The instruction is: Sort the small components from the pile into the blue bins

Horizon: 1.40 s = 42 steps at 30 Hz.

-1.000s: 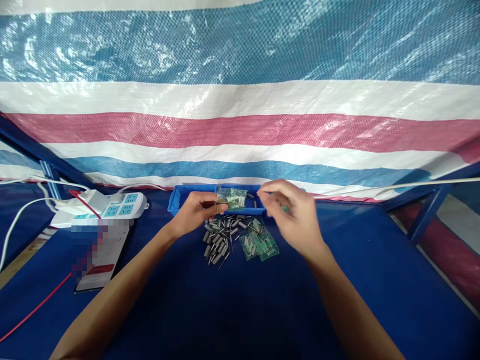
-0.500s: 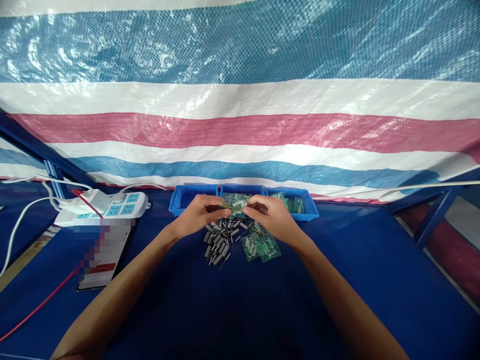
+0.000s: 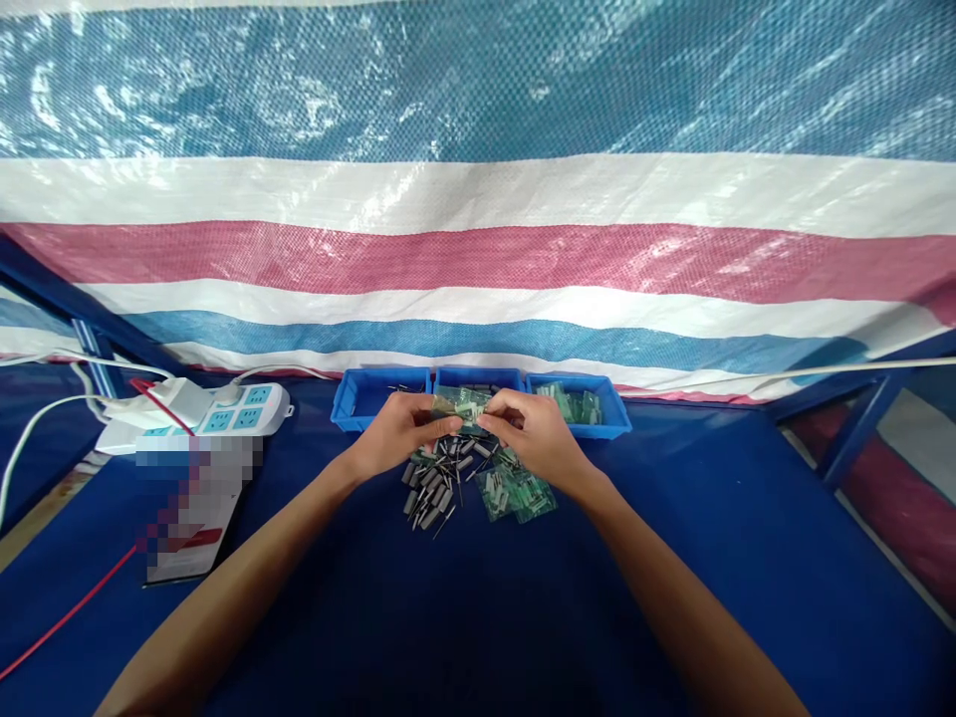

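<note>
Between my two hands is a small clear plastic bag (image 3: 464, 402) with green markings and pale pieces showing through it. My left hand (image 3: 395, 433) pinches its left side, thumb against fingers. On the opposite side, the bag is gripped by my right hand (image 3: 542, 436), also closed. Just below lies a loose pile of grey cylinders with thin metal shafts (image 3: 431, 488). Several similar green-marked bags (image 3: 523, 495) lie flat to the right of that pile. The fingertips partly hide whatever the held bag contains.
Behind my hands, three blue bins stand in a row: a left bin (image 3: 350, 400) with a few thin pieces, a middle bin (image 3: 478, 374), and a right bin (image 3: 616, 422) holding green bags. A power strip (image 3: 254, 406) with cables and a phone (image 3: 183, 558) lie left.
The view has shifted slightly. Both hands keep hold of the bag, which seems a little flatter and tilted differently between the fingers.
</note>
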Tool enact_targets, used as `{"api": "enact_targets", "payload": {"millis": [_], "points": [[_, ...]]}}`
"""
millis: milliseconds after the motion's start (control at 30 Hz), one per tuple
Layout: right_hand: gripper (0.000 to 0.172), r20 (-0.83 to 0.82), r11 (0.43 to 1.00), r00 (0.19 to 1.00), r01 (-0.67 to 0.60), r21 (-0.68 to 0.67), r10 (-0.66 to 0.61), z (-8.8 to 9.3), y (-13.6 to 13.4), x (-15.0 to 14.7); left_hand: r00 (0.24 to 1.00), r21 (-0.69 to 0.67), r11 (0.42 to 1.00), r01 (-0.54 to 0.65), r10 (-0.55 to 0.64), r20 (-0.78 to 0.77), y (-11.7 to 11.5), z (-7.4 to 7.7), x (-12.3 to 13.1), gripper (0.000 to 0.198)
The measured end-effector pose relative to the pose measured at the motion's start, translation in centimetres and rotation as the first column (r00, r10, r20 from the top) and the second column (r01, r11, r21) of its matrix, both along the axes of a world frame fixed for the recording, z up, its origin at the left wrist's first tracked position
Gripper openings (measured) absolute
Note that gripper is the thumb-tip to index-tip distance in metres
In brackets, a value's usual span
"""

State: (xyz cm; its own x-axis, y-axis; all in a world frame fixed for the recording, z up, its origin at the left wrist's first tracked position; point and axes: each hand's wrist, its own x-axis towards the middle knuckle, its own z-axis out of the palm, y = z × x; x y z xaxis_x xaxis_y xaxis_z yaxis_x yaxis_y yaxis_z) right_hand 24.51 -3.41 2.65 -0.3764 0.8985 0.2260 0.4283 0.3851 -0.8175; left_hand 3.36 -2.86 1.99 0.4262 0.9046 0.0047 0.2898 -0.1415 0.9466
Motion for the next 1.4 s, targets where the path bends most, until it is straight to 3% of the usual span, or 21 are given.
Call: {"api": "enact_targets", "payload": {"millis": [633,967,1400], "points": [[0.025,-0.010,1.000,1.000,0.001,0.026,-0.001,-0.1,-0.4,-0.5,0.997,-0.058,0.998,0.006,-0.002,0.079,-0.4,-0.6,0.6,0.031],[0.026,0.001,0.999,1.000,-0.022,0.039,0.022,0.2,-0.7,-0.6,0.998,-0.031,0.999,-0.018,0.020,0.064,-0.8,0.0,0.8,0.033],[0.022,0.043,0.992,0.999,-0.014,0.125,0.009,0.5,-1.0,-0.6,0.996,0.163,0.984,-0.078,0.083,-0.025,-1.3,0.2,0.8,0.032]]}}
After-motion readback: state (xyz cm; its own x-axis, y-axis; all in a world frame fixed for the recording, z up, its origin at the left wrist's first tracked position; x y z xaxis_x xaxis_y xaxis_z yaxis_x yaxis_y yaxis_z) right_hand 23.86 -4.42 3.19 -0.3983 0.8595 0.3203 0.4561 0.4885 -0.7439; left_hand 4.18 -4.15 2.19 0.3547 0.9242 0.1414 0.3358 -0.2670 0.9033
